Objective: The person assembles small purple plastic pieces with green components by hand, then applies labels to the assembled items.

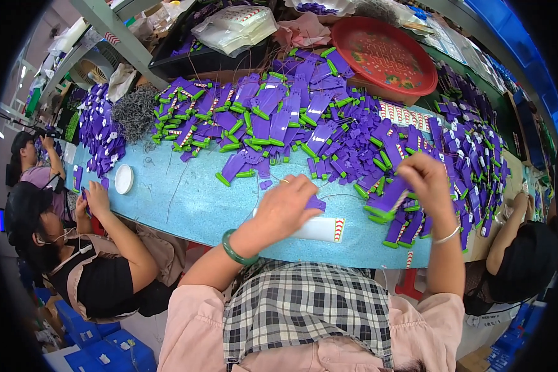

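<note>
My left hand [286,208], a green bangle at its wrist, is closed with curled fingers over the near edge of the table. A small purple plastic piece [317,203] pokes out at its fingertips; the rest is hidden. Under that hand lies a white backing strip [319,229] with a red-and-white chevron sticker at its right end. To the right, my right hand [426,180] pinches a purple plastic part with a green end [387,201], held at the edge of a heap of like parts [471,173].
A large pile of purple-and-green parts [270,102] spreads across the blue table [186,186]. Behind it stand a red round tray [384,59] and a black bin [211,59]. Grey wires [134,115] and a white lid [124,179] lie left. Co-workers sit on both sides.
</note>
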`<state>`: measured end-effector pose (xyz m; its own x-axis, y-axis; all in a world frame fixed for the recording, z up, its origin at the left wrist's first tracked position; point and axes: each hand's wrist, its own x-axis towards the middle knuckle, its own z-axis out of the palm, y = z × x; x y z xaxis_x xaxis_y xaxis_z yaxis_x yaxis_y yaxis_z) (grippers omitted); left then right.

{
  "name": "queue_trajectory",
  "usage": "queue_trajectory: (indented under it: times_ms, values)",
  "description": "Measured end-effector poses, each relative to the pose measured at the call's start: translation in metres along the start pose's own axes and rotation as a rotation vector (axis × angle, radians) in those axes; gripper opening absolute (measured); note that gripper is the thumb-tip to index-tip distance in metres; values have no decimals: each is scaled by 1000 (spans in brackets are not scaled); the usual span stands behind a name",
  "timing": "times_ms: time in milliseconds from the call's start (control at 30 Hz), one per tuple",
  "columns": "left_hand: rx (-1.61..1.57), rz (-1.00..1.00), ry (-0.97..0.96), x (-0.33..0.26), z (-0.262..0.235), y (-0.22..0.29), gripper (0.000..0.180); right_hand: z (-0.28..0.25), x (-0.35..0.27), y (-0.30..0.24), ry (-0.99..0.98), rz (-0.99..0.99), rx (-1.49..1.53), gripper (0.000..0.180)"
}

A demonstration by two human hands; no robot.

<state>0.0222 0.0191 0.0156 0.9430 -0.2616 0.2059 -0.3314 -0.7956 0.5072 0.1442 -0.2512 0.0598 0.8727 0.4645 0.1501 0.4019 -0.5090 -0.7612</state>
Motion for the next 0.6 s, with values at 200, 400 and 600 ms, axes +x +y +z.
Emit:
queue_trajectory:
  times_ms: [200, 400, 600]
  values:
    - [475, -9, -197, -10, 15, -13, 25, 21, -12, -12, 100, -360, -596, 14]
    - [332, 2, 184, -11, 4, -25, 19, 98, -63, -19, -219, -209, -400, 33]
    - [-880, -202, 415, -28, -9, 16, 15, 108, -47, -13, -10, -243, -377, 34]
